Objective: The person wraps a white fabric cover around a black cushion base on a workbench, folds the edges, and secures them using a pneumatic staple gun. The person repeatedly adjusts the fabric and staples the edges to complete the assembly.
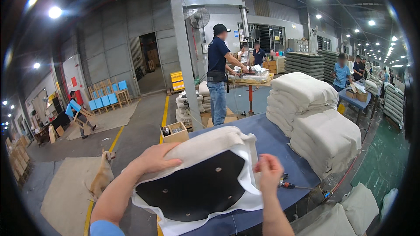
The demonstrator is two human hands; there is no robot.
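Note:
A seat cushion (212, 140) covered in cream fabric is tilted up in front of me, its underside facing me. That underside is a black board (197, 188) with several small round holes, and loose white lining (250, 183) hangs around its edges. My left hand (157, 159) grips the cushion's upper left edge, thumb on the near side. Beside the right edge, my right hand (269, 170) has its fingers curled together close to the lining; whatever they pinch is hidden. A dark tool with an orange part (286, 185) lies just behind that hand, a hose attached.
Stacked cream cushions (313, 122) stand on the right of the blue table (267, 137). A wooden box (176, 132) is beyond the cushion. More cushions (337, 218) lie at lower right. A dog (103, 175) stands on the left; a co-worker (217, 74) works at a bench ahead.

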